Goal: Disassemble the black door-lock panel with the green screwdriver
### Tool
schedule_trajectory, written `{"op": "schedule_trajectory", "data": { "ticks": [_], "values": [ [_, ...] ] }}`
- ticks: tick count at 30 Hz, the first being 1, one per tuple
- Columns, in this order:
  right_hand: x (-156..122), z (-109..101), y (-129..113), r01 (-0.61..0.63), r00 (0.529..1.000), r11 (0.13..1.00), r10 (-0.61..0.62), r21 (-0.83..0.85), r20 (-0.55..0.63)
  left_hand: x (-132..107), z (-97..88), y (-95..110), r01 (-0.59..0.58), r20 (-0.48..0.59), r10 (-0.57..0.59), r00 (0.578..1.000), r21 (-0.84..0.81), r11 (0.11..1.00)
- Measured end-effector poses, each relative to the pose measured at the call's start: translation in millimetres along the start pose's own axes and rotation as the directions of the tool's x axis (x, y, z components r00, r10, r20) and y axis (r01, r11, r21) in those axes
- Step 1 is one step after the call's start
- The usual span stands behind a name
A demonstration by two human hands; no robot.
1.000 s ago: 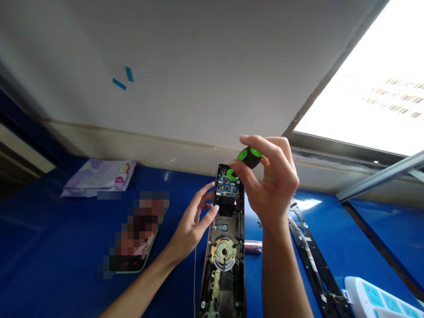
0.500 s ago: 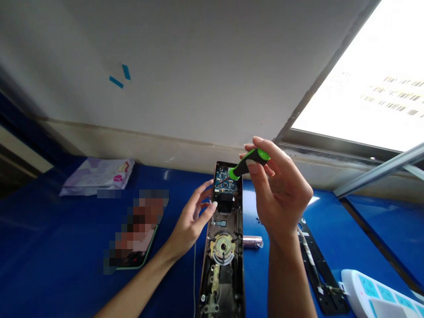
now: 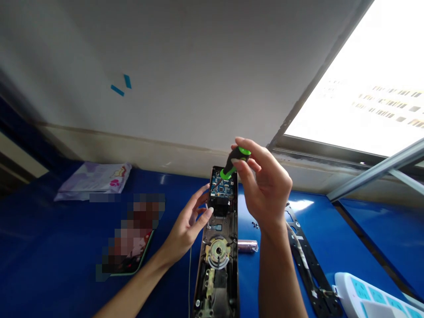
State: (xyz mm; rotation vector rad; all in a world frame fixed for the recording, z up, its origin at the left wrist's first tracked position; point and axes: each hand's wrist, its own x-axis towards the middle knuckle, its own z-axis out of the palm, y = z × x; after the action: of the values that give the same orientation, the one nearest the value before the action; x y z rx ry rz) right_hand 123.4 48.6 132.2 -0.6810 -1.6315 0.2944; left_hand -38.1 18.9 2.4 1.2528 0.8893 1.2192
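Observation:
A long, dark door lock housing [image 3: 228, 229] lies lengthwise before me with its inside facing up. A blue circuit board [image 3: 225, 189] sits in its far end, and a round metal plate [image 3: 218, 252] is farther down. My left hand [image 3: 188, 223] holds the housing's left edge, thumb on the rim and fingers along the outer side. In my right hand [image 3: 265, 185] is a black and green screwdriver [image 3: 232, 163], slanting down. Its tip meets the left side of the board; the screw under it is too small to make out.
Small screws [image 3: 255, 225] and a pink-wrapped cylinder [image 3: 247, 246] lie right of the housing. Beyond my right forearm are a black perforated plate [image 3: 313, 269] with a cable and a white power strip [image 3: 347, 287]. A phone [image 3: 132, 247] and a plastic packet [image 3: 92, 179] lie left.
The screwdriver handle has swung left and stands steeper, with my right hand moving left along with it. My left hand keeps its place on the housing. The whole view has shifted slightly.

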Motion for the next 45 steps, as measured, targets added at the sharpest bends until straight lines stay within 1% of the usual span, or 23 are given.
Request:
{"op": "schedule_trajectory", "data": {
  "ticks": [3,5,6,9,11,13,16,18,19,20,23,25,26,29,31,32,33,36,37,39,42,43,45],
  "values": [
    [2.0,4.8,1.2,0.012,0.998,0.999,-0.016,-0.050,-0.068,-0.5,-0.8,-0.4,-0.008,-0.009,0.008,1.000,0.027,1.000],
    [2.7,6.8,1.8,0.007,0.998,0.998,-0.011,-0.059,-0.069,-0.5,-1.6,-1.2,-0.003,-0.005,0.003,1.000,0.034,0.999],
    [2.9,7.5,2.1,0.005,0.999,0.999,-0.008,-0.049,-0.053,-0.4,-2.0,-2.0,0.000,-0.001,0.000,1.000,0.033,0.999],
    [2.2,9.4,2.8,0.008,0.999,1.000,-0.009,0.016,0.051,0.0,-2.9,-4.4,-0.013,0.017,0.013,1.000,0.010,1.000],
    [1.2,11.6,2.7,0.007,0.997,0.999,-0.010,0.051,0.076,0.0,-3.1,-5.4,-0.024,0.026,0.024,0.999,-0.010,1.000],
    [0.6,14.6,2.2,0.019,1.000,0.999,-0.020,0.038,0.024,-0.2,-3.0,-5.5,-0.027,0.031,0.027,0.999,-0.021,0.999],
    [1.2,17.3,1.5,0.036,0.995,0.999,-0.040,-0.040,-0.091,-0.5,-3.3,-4.5,-0.020,0.034,0.020,0.999,-0.010,1.000],
    [2.1,15.7,1.1,0.010,0.994,0.998,-0.016,-0.057,-0.106,-0.7,-3.9,-3.9,-0.016,0.031,0.016,0.999,0.003,1.000],
    [2.5,13.9,0.7,-0.006,0.997,0.999,0.003,-0.036,-0.078,-0.8,-4.2,-3.6,-0.014,0.031,0.014,0.999,0.005,1.000],
    [2.8,11.5,0.1,-0.021,0.999,1.000,0.021,0.000,-0.025,-1.0,-4.2,-3.2,-0.013,0.031,0.013,0.999,0.003,1.000],
    [2.6,5.1,-2.5,-0.062,0.984,0.992,0.042,0.108,0.176,-1.4,-3.1,-0.8,-0.015,0.032,0.015,0.999,-0.009,1.000],
    [2.1,4.1,-3.9,-0.073,0.975,0.993,0.051,0.093,0.217,-1.6,-1.2,2.1,-0.023,0.029,0.023,0.999,-0.021,1.000],
    [1.9,4.8,-4.3,-0.066,0.977,0.996,0.053,0.059,0.206,-1.6,-0.2,3.6,-0.025,0.029,0.026,0.999,-0.027,0.999],
    [2.1,8.6,-4.3,-0.021,0.994,0.998,0.027,-0.052,0.106,-1.5,1.9,7.0,-0.018,0.029,0.019,0.999,-0.050,0.999],
    [2.8,9.3,-4.1,-0.030,0.998,0.997,0.034,-0.078,0.057,-1.3,1.8,7.2,-0.004,0.034,0.006,0.999,-0.059,0.998],
    [3.1,8.7,-4.2,-0.046,0.997,0.997,0.050,-0.061,0.058,-1.2,1.4,6.8,0.004,0.037,-0.002,0.999,-0.060,0.998],
    [3.3,7.4,-4.4,-0.066,0.994,0.998,0.067,-0.026,0.084,-1.1,0.8,6.3,0.010,0.040,-0.008,0.999,-0.059,0.998],
    [3.1,3.4,-5.4,-0.110,0.974,0.988,0.086,0.109,0.208,-0.8,-0.3,5.4,0.009,0.040,-0.007,0.999,-0.050,0.999],
    [2.9,2.9,-5.6,-0.112,0.971,0.985,0.080,0.133,0.224,-0.8,-0.2,5.8,0.007,0.039,-0.005,0.999,-0.047,0.999],
    [2.5,3.8,-5.6,-0.091,0.980,0.990,0.069,0.110,0.187,-0.8,0.7,7.5,0.006,0.035,-0.005,0.999,-0.042,0.999],
    [2.3,7.1,-4.2,-0.046,0.996,0.999,0.047,-0.017,0.081,-0.8,2.2,10.4,0.010,0.030,-0.009,1.000,-0.020,1.000],
    [2.4,7.7,-3.4,-0.042,0.997,0.998,0.045,-0.046,0.060,-0.7,2.3,11.0,0.011,0.027,-0.011,1.000,-0.009,1.000],
    [2.9,6.8,-1.6,-0.050,0.997,0.997,0.052,-0.054,0.048,-0.3,1.5,11.5,0.013,0.028,-0.013,1.000,0.018,1.000]
  ]
}}
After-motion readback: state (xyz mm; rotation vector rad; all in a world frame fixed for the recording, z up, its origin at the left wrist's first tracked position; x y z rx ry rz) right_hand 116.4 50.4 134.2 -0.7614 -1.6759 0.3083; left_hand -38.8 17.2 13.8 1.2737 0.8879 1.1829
